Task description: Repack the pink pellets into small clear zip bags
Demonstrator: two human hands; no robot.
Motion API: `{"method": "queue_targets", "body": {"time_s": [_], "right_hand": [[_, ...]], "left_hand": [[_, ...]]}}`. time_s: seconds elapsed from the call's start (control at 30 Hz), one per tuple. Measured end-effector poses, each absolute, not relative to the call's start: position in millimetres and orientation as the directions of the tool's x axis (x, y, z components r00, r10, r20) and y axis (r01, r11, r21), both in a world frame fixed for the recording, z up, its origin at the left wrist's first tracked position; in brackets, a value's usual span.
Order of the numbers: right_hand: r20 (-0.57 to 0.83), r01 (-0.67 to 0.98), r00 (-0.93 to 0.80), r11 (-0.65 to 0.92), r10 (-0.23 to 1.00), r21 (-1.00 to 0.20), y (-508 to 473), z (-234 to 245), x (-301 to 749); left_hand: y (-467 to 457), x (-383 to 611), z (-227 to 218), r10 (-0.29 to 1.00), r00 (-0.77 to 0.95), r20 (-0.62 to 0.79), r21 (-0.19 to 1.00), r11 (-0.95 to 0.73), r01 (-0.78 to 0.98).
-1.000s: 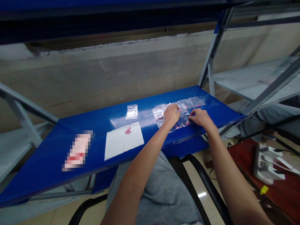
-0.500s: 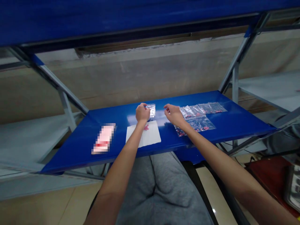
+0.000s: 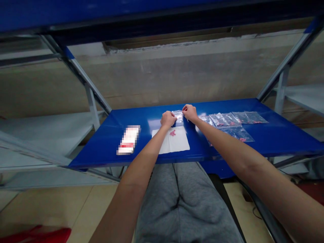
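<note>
Between my two hands, over the back half of the blue table, is a small clear plastic zip bag [image 3: 179, 116]. My left hand [image 3: 168, 119] is closed on its left side. At the bag's upper right edge, the fingers of my right hand [image 3: 189, 112] are pinched together. Just in front of the bag lies a white paper sheet [image 3: 177, 143] with a small heap of pink-red pieces [image 3: 172, 133] on it; what they are is too small to tell. Several clear bags with similar pieces, such as the far one [image 3: 249, 117], lie to the right, partly behind my right forearm.
A blurred-out flat pink and white item [image 3: 128, 140] lies on the left of the blue table [image 3: 101, 145]. Metal struts [image 3: 91, 101] stand at both ends, and a blue upper shelf [image 3: 162, 20] hangs overhead. Grey side shelves [image 3: 45, 135] adjoin.
My right hand has moved left to the small bag's upper right edge. My left hand stays at the bag. The view has shifted, and the pink-red heap shows more fully.
</note>
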State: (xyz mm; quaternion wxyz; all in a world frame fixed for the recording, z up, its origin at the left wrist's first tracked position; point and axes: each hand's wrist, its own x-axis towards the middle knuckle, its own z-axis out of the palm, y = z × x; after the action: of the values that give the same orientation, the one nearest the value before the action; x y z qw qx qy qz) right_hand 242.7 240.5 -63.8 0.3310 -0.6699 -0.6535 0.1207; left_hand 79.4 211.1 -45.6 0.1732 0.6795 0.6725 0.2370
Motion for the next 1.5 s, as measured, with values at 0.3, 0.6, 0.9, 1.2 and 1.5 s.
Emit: {"method": "queue_targets", "body": {"time_s": [0.3, 0.6, 0.9, 1.2, 1.5], "right_hand": [[0.268, 0.798, 0.091, 0.091, 0.959, -0.596, 239, -60, 245], [0.302, 0.759, 0.14, 0.094, 0.943, -0.644, 231, -43, 236], [0.444, 0.568, 0.174, 0.278, 0.879, -0.774, 177, 2, 226], [0.336, 0.131, 0.041, 0.329, 0.941, -0.935, 48, -8, 202], [0.135, -0.045, 0.176, 0.145, 0.975, -0.988, 11, -23, 178]], "left_hand": [[216, 75, -52, 0.995, 0.004, 0.1, 0.591, -0.063, 0.804], [214, 71, -46, 0.99, 0.042, 0.136, 0.599, -0.115, 0.792], [182, 54, 1, 0.924, 0.072, 0.375, 0.642, -0.315, 0.699], [63, 32, 14, 0.91, -0.041, 0.412, 0.789, -0.334, 0.516], [8, 20, -9, 0.753, -0.306, 0.582, 0.762, -0.374, 0.529]]}}
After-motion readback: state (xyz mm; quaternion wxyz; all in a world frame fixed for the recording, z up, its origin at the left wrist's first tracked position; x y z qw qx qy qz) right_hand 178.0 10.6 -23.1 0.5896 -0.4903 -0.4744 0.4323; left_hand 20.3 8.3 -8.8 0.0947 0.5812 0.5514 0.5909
